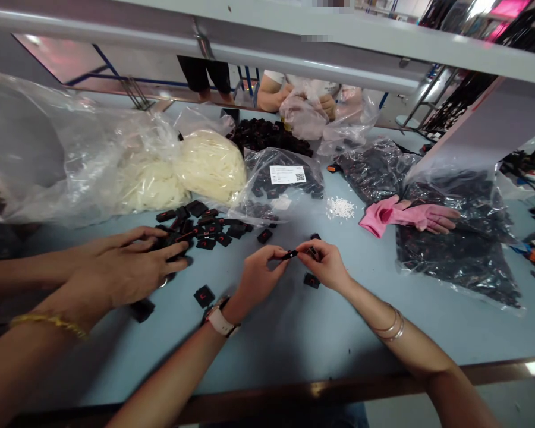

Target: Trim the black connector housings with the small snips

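Observation:
My left hand (259, 274), with a watch on its wrist, pinches one end of a small black plastic part (289, 255) that has a white spot on it. My right hand (326, 265) is closed at the other end of this part, fingertips touching it. Something small and dark also shows among the right fingers, too small to make out. Just below the right hand lies a black plastic housing (311, 280) with a red mark. Another housing (264, 236) rests beyond my left hand. Past both hands is a little heap of white pieces (340, 208).
At left, a co-worker's hands (134, 267) reach into a pile of black housings (211, 229). Bags of cream-coloured parts (214, 166) and of black parts (459, 261) line the table. Pink gloves (405, 215) lie at right. Across the table another person handles a clear bag (305, 110).

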The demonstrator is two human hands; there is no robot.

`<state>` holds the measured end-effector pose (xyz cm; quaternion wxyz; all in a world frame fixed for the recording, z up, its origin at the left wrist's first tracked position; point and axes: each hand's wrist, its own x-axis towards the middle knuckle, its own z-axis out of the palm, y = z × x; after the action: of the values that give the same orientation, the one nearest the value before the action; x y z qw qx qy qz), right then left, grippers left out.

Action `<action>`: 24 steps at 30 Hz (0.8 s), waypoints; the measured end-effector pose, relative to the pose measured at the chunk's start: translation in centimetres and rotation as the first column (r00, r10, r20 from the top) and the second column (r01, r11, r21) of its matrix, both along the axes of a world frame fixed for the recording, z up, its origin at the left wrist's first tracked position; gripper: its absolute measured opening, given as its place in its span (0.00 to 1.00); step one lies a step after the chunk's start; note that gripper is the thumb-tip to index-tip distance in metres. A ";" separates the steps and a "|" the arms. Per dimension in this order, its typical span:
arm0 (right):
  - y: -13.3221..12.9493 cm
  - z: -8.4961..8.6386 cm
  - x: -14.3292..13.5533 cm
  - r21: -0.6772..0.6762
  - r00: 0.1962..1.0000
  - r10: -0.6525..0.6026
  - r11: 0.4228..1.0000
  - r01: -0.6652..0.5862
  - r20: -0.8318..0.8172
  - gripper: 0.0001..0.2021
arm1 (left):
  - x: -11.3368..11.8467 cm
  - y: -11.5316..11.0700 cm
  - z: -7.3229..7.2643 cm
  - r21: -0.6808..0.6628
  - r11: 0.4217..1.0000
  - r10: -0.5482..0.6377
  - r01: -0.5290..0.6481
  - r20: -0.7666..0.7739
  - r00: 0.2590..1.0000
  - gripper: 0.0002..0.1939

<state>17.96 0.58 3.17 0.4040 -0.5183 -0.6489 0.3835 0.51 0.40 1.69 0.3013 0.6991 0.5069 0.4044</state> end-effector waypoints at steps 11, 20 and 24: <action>-0.5 0.7 -0.2 0.027 0.996 0.014 1.000 -0.017 0.093 0.03 | 0.2 -0.1 0.4 0.042 0.999 -0.027 0.028 -0.020 0.999 0.03; -0.9 0.2 0.1 0.155 0.949 0.027 0.985 -0.080 0.314 0.04 | 0.2 -0.2 0.1 0.022 0.999 -0.027 0.027 0.002 1.000 0.03; -1.0 -1.1 0.1 0.276 0.940 -0.023 0.958 -0.077 0.340 0.06 | 0.2 -0.2 0.2 -0.078 0.995 -0.045 0.054 0.117 0.992 0.05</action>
<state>18.06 -0.46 2.12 0.3512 -0.5038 -0.7644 0.1962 0.67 0.24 1.92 0.3681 0.6742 0.4872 0.4154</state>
